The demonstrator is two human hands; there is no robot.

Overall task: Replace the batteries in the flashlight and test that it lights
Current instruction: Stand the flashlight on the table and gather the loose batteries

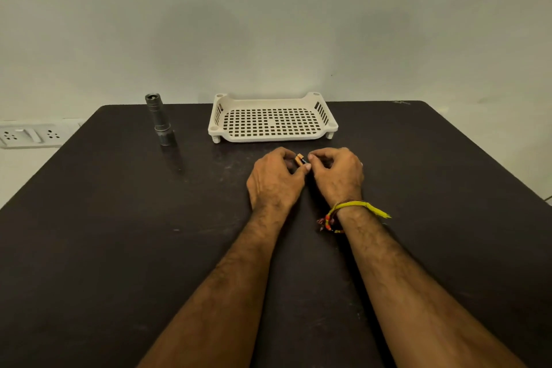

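At far left, a white wall socket strip [28, 135] sits against the wall, just beyond the edge of the dark bench [119, 233]. On the bench's far left part a metallic flashlight [159, 119] stands upright on one end, well apart from both hands. To its right, at the bench's far edge, rests a white perforated tray [272, 119] on short feet; nothing shows inside it. Just in front of the tray, near the bench's middle, the two hands meet. The left hand [273, 179] lies knuckles up with its fingers curled inward and its thumb tip pressed to the lower side of the batteries [300, 161], small orange-and-black cylinders; how many there are cannot be told. The batteries sit in the narrow gap between the two hands, at the fingertips of both rather than deep in either palm, tilted slightly and close above the bench surface. The right hand [337, 175] mirrors the left: fingers curled, a fingertip and thumb closing a narrow grip on the batteries' right end. A yellow thread band [355, 205] and a red-orange one circle the right wrist. Both forearms run from the lower edge of the view towards the hands.
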